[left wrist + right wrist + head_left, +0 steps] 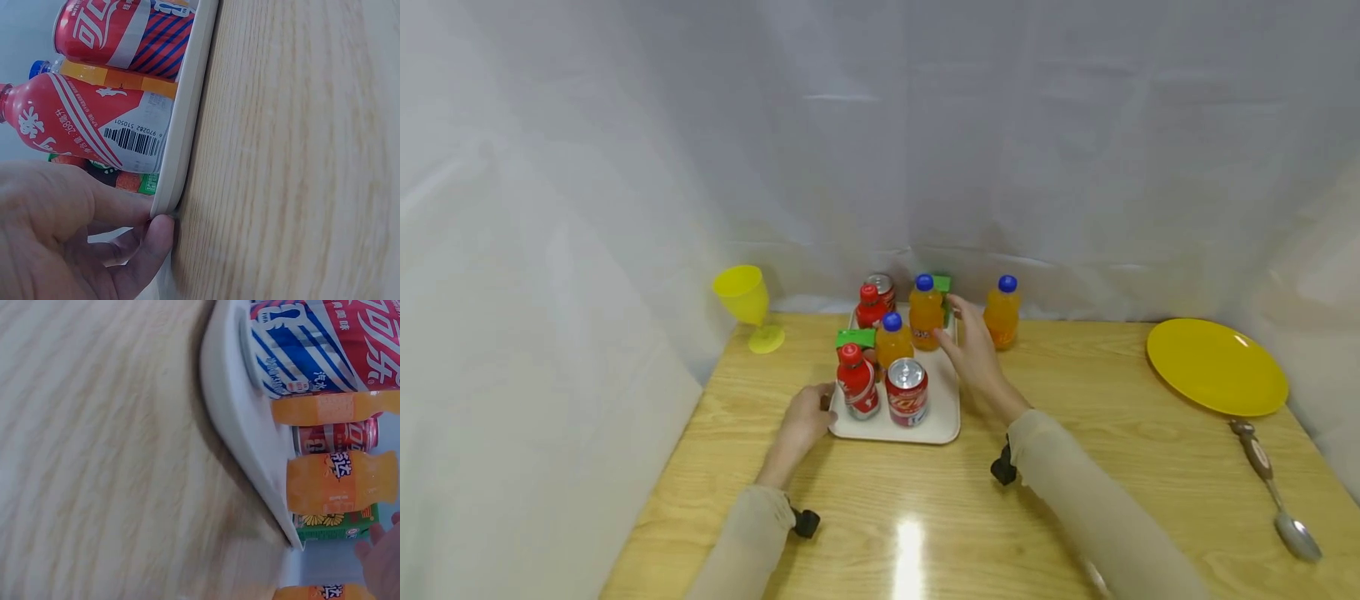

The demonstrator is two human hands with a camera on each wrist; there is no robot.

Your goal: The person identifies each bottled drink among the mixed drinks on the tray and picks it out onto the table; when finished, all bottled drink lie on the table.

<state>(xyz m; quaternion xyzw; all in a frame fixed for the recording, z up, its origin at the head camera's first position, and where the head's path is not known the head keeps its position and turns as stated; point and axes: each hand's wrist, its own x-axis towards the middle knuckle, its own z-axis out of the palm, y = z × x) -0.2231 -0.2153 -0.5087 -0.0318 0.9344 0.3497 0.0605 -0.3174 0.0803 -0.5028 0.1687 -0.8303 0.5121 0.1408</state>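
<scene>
A white tray [937,429] on the wooden table carries red cola cans [907,396], red-capped bottles [859,385], orange soda bottles [894,343] with blue caps and green cartons [856,338]. My left hand [801,423] pinches the tray's near left corner, thumb and finger at its rim [167,181]. Over the tray's right side, my right hand [975,354] has its fingers spread, beside the rear orange soda bottle [926,315] and the far green carton [337,525]. Outside the tray, another orange soda bottle [1002,315] stands just right of that hand.
At the back left stands a yellow goblet [743,298]. A yellow plate [1217,367] lies at the right, with a brown-handled spoon [1270,479] in front of it. White sheeting [880,150] hangs behind the table and along its sides.
</scene>
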